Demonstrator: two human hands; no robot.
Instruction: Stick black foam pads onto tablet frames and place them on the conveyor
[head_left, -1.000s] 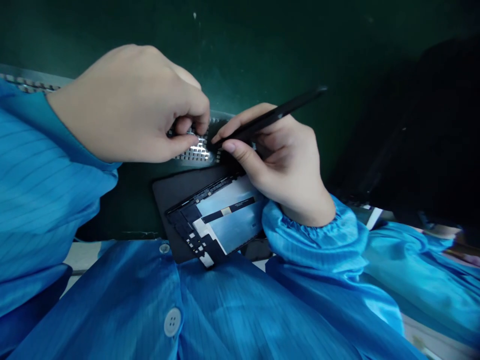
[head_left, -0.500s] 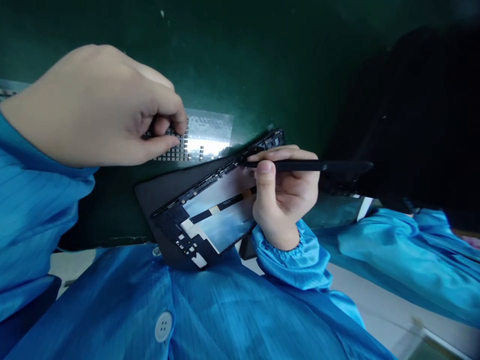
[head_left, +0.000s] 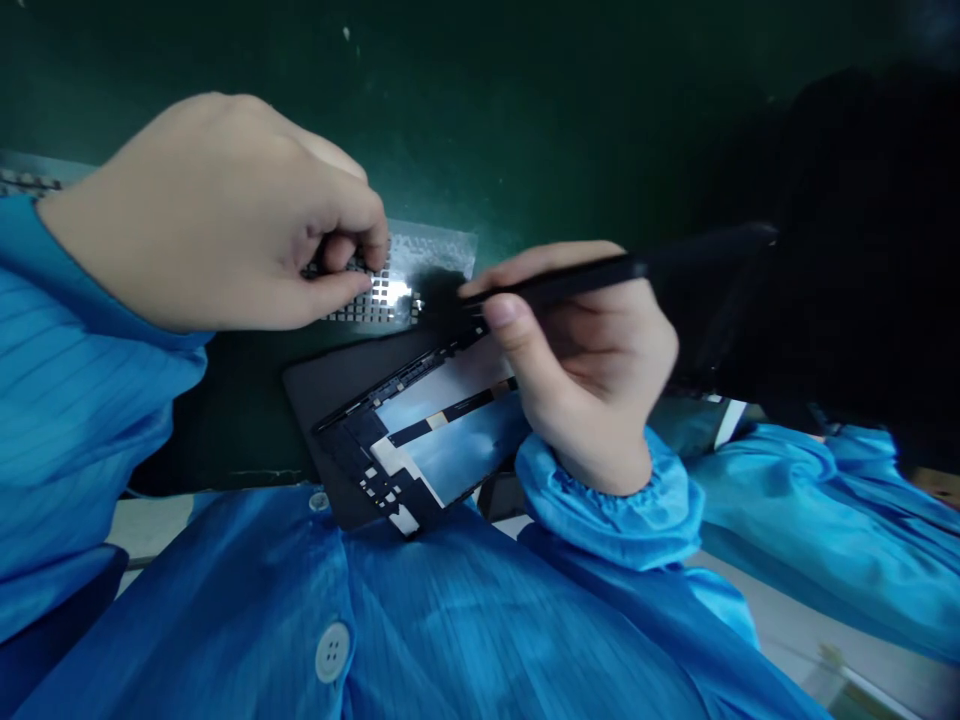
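My left hand [head_left: 247, 220] is closed, thumb and bent forefinger pinched at a clear plastic sheet [head_left: 431, 250] with rows of small dark square pieces. Part of the sheet lies hidden under the hand. In my right hand [head_left: 592, 350] are slim black tweezers [head_left: 570, 280], their tips pointing left, by the sheet's right end. Whether the tips hold anything is too blurred to tell. Below both hands an opened phone or small tablet [head_left: 465, 450] lies slanted, showing a silvery-blue inside, a dark flat cable and small parts along its edge. My right hand covers its upper right end.
Under the opened device is a dark grey flat panel [head_left: 322, 390] near the table's front edge. Another dotted sheet [head_left: 30, 180] lies at far left on the dark green table [head_left: 480, 120]. A large black shape [head_left: 847, 260] and another person's blue sleeve [head_left: 810, 500] are at right.
My right hand has lifted the tweezers from the opened device's upper edge, up toward the dotted sheet. My left hand keeps its pinch at the sheet. The whole view has shifted slightly.
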